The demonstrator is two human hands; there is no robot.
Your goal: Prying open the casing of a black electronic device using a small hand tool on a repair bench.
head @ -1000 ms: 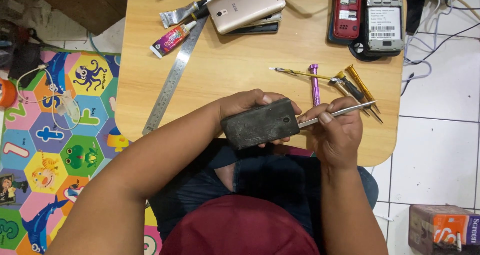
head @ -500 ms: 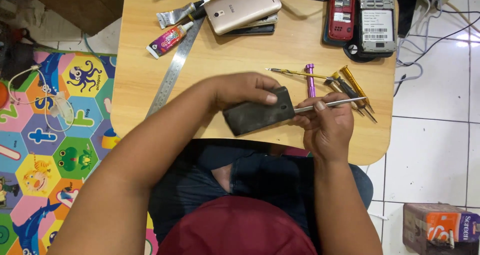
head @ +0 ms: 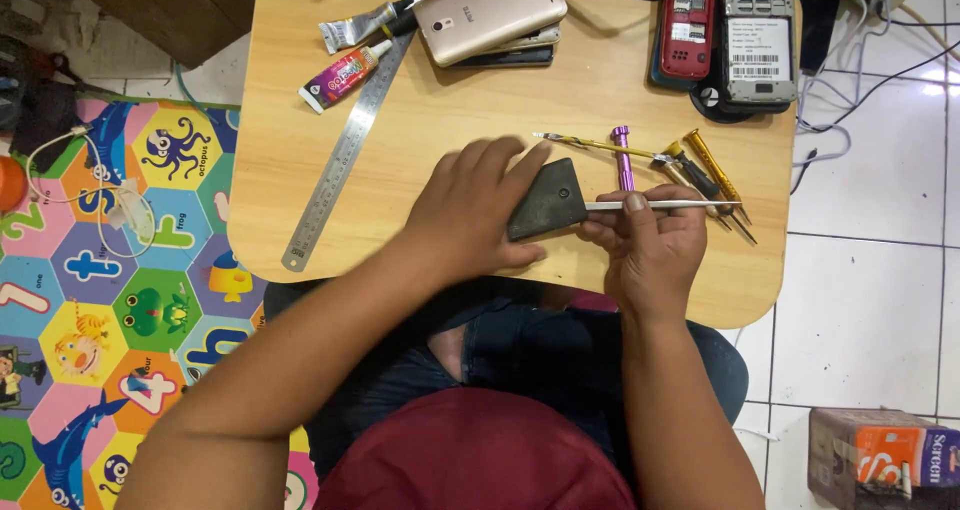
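My left hand (head: pixel 470 210) lies over a dark phone (head: pixel 548 202) and presses it onto the wooden table (head: pixel 440 130), covering its left part. My right hand (head: pixel 645 245) grips a thin metal pry tool (head: pixel 665 206) whose left tip meets the phone's right edge. Just beyond the tool lie tweezers (head: pixel 580 144), a purple screwdriver (head: pixel 623 158) and yellow-handled screwdrivers (head: pixel 710 170).
A steel ruler (head: pixel 345 150) lies diagonally at the left. Two glue tubes (head: pixel 345 75) and a stack of gold phones (head: pixel 490 15) sit at the back. Opened phones (head: pixel 735 30) are at the back right. A colourful mat (head: pixel 100 270) covers the floor on the left, and a carton (head: pixel 885 455) stands bottom right.
The phone has gone from held above my lap to pressed flat on the table under my left hand. My right hand followed with the pry tool, still at the phone's edge.
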